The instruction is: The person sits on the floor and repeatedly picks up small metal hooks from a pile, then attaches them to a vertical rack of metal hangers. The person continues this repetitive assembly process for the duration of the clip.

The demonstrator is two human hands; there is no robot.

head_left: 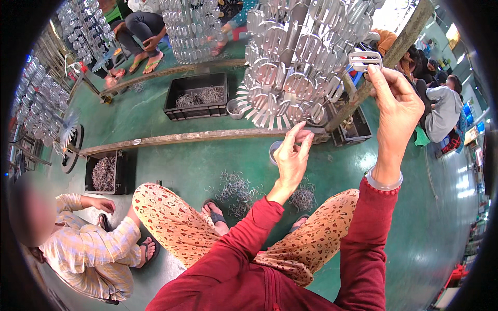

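Raised at the upper right, my right hand (391,101) pinches a silver, slotted oval metal piece, like a buckle (359,56), between thumb and fingertips. My left hand (291,163) is lower and nearer the middle, its fingers bent but apart, with nothing visible between them. Just beyond its fingertips stands a tall rack hung with many similar silver metal pieces (306,52). Flat metal prongs (267,111) fan out at the rack's bottom. A wooden rail (207,136) runs across below the rack. Part of a small white bucket (273,153) shows behind my left hand.
Loose curved metal scraps (236,192) lie on the green floor (155,166) by my feet. Black crates (196,111) hold more scraps. A slanted wooden post (389,65) stands beside my right hand. Close on the left sits a person in a plaid shirt (88,243); others sit farther off.
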